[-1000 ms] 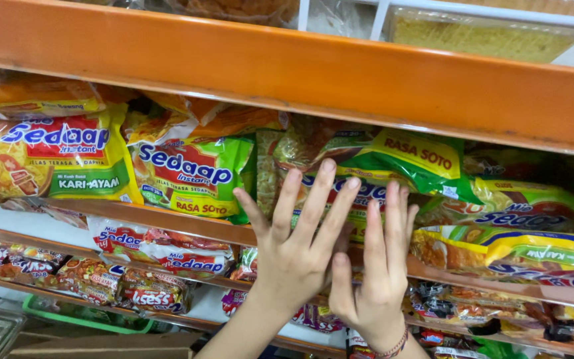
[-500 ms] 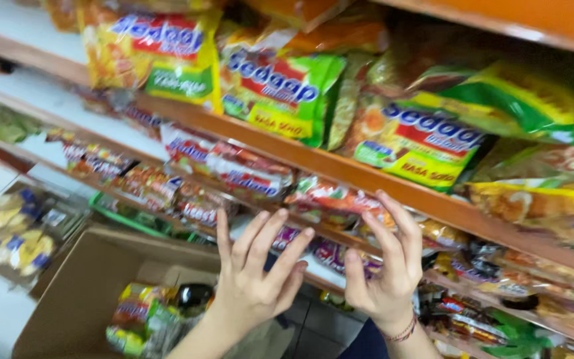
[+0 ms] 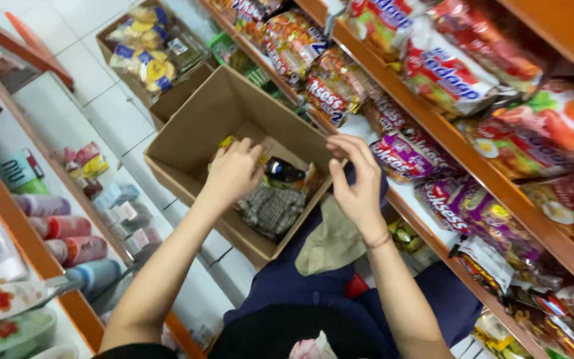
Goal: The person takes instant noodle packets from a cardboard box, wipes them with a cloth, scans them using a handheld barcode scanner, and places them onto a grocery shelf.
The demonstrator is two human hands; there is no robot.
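Note:
An open brown cardboard box [image 3: 197, 136] stands on the floor below me, with noodle packets and a dark bottle [image 3: 284, 171] inside. My left hand [image 3: 232, 173] reaches down into the box, fingers curled over the packets; what it grips is hidden. My right hand [image 3: 357, 183] hovers over the box's right edge, fingers apart and holding nothing. To the right, orange shelves [image 3: 463, 156] carry rows of instant noodle packets [image 3: 333, 90].
A second cardboard box [image 3: 147, 56] of yellow and blue packets sits further along the white tiled floor. On the left another orange shelf unit [image 3: 28, 246] holds bottles and small packs. My dark blue trousers [image 3: 300, 279] fill the space below the box.
Both hands have come down from the shelf of noodle packets to the cardboard box, and my view has tilted down toward the floor. The left hand went into the box.

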